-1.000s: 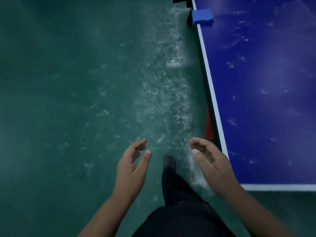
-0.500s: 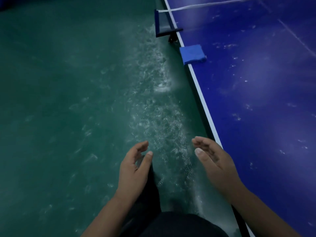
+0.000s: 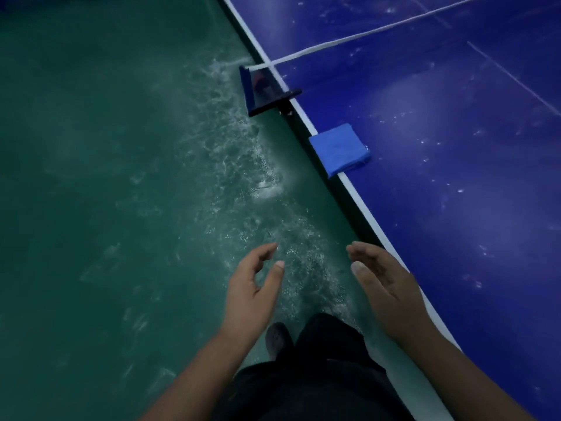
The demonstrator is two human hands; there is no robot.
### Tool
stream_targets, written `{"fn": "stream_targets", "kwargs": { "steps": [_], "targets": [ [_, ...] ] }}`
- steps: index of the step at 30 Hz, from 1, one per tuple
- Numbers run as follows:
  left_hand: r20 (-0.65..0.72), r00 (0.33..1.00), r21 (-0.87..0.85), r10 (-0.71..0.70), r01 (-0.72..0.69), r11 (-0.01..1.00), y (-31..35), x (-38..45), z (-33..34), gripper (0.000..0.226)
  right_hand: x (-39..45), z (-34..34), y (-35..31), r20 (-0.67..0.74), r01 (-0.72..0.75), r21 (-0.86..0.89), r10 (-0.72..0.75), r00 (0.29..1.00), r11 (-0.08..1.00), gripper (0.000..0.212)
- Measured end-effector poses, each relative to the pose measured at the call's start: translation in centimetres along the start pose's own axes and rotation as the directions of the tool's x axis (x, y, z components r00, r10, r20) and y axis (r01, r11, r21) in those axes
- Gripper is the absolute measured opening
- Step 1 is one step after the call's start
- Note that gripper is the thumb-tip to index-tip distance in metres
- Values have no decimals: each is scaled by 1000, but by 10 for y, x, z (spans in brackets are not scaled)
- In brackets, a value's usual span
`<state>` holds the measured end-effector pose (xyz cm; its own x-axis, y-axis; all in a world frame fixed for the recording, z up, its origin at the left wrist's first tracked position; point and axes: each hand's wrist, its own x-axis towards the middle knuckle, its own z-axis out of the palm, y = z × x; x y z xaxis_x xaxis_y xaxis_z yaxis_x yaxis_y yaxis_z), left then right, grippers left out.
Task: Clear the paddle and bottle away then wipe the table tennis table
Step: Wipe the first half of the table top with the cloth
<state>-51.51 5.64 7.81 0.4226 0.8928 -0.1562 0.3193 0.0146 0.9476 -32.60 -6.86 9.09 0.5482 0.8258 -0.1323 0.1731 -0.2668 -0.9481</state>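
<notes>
Cloth (image 3: pixel 339 149), folded, lies on the table edge (image 3: pixel 361 197) ahead of my right hand (image 3: pixel 385 287). Judged soft, light; pinch its overhanging corner. Left hand (image 3: pixel 253 294) and right both loosely open, holding nothing.

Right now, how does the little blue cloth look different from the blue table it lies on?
The cloth is a lighter, brighter blue; the table is a deep, dark blue. The cloth is small, folded square and soft-looking; the table is broad, flat and hard, with white lines along its edge. The cloth looks clean, while the table is speckled with pale marks. Both are blue, and the cloth sits at the table's edge near the net post.
</notes>
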Motion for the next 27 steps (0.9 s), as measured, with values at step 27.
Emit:
{"fn": "stream_targets", "kwargs": {
  "steps": [27],
  "targets": [
    [587, 762, 303, 275, -521, 798, -19, 515, 109, 42, 417, 49, 82, -199, -220, -589, 124, 972, 777, 49]
  ]
}}
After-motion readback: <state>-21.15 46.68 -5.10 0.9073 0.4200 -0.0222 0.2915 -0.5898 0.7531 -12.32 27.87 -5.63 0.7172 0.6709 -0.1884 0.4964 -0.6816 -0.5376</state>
